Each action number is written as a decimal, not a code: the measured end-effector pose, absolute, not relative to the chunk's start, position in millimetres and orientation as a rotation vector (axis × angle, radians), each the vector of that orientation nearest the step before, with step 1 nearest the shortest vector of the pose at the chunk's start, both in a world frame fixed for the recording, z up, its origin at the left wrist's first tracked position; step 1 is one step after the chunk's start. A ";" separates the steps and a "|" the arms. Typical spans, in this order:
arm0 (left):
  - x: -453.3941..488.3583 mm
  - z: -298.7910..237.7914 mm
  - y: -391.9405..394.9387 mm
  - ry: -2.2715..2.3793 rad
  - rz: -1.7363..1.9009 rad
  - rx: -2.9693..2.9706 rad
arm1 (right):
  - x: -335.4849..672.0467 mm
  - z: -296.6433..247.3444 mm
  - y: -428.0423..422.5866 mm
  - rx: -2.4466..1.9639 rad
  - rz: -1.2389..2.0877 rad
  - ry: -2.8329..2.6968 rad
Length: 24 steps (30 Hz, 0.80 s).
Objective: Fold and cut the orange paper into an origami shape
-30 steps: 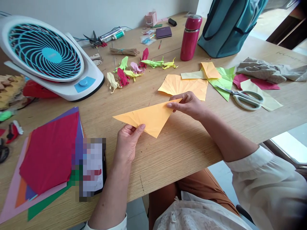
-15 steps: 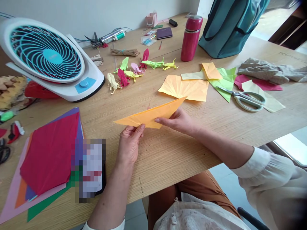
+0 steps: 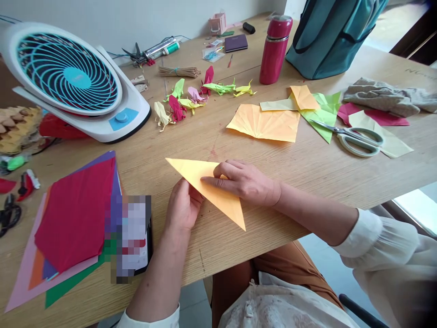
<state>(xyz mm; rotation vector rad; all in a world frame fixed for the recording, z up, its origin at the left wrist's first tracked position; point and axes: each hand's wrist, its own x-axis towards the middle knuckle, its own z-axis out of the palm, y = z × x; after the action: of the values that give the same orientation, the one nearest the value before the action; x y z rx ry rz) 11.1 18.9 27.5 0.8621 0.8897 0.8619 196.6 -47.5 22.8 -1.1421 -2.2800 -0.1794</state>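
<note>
A sheet of orange paper [image 3: 191,172], folded into a triangle, is held above the table between my two hands. One point reaches to the upper left and another hangs down at the lower right. My left hand [image 3: 182,205] grips the lower left edge, its fingertips partly hidden behind the paper. Across the upper face lies my right hand [image 3: 246,182], with bent fingers and the thumb pressed along the paper. Beyond them on the table rests a creased orange sheet [image 3: 264,123].
Scissors [image 3: 358,139] lie on paper scraps at the right. Folded paper animals [image 3: 177,107] sit behind, with a pink bottle [image 3: 276,52] and a teal bag [image 3: 327,43] farther back. At left are a fan [image 3: 78,82], coloured paper sheets [image 3: 77,214] and a phone [image 3: 134,241].
The folded orange paper has been turned, so its long edge now faces down toward me. My right hand has moved from its right end onto its face.
</note>
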 end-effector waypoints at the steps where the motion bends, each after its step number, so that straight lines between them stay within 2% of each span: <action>1: 10.5 29.3 19.0 0.866 0.831 0.858 | 195.8 22.4 -47.3 -1.199 -0.215 -2.294; 5: 10.1 33.6 17.2 0.758 0.734 0.926 | 193.1 18.0 -44.9 -1.366 -0.265 -2.277; 8: 11.5 30.5 15.8 0.798 0.805 1.021 | 193.5 16.8 -44.3 -1.305 -0.192 -2.327; 12: 10.8 24.7 17.0 0.854 0.858 1.057 | 204.8 28.4 -47.4 -1.172 0.047 -2.370; 19: 11.9 22.8 13.4 0.866 0.834 1.133 | 227.3 40.4 -42.3 -1.257 0.352 -1.801; 24: 15.5 20.6 9.8 0.849 0.842 1.226 | 221.7 29.5 -36.6 -1.355 0.817 -1.640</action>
<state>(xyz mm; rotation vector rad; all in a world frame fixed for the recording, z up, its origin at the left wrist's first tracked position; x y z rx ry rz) 15.5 9.8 20.6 1.2263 0.8488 0.8424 221.7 -36.6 29.5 -1.3554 -1.6395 0.8175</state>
